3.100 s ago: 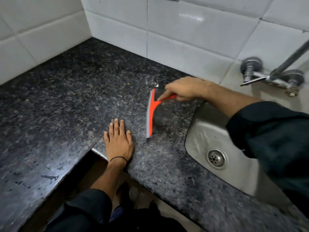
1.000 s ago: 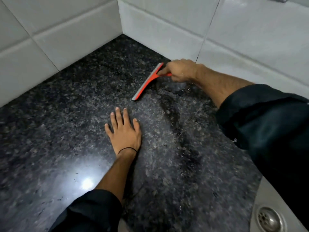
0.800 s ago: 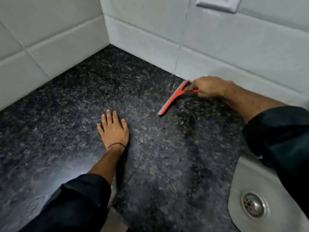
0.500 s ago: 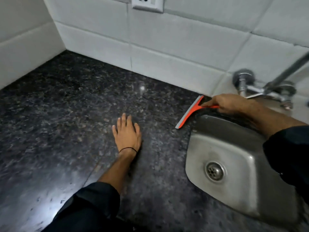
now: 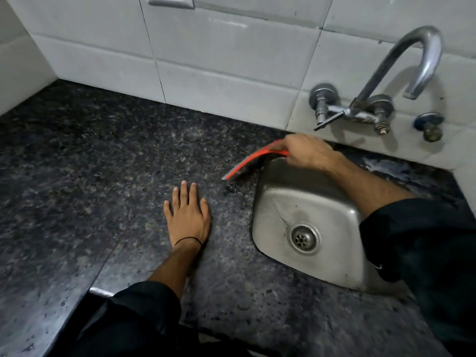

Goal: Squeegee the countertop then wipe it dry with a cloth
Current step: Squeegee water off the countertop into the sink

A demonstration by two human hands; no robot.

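Note:
My right hand (image 5: 306,153) grips the handle of an orange squeegee (image 5: 247,163). Its blade lies tilted on the dark speckled granite countertop (image 5: 90,163), right at the back-left corner of the steel sink (image 5: 283,202). A small dark patch of water sits on the stone just below the blade's lower end. My left hand (image 5: 188,215) rests flat on the countertop, fingers spread, to the left of the sink and a little nearer to me than the blade. No cloth is in view.
A wall-mounted metal tap (image 5: 401,73) curves over the sink's back right. White tiled walls (image 5: 219,60) close the counter at the back and left. A socket plate (image 5: 170,1) sits on the tiles at the top. The counter's front edge (image 5: 100,289) has a step.
My right hand has drawn the squeegee from the back of the counter rightward to the sink's rim. My left hand has stayed flat on the stone. The view has swung right to show the tap.

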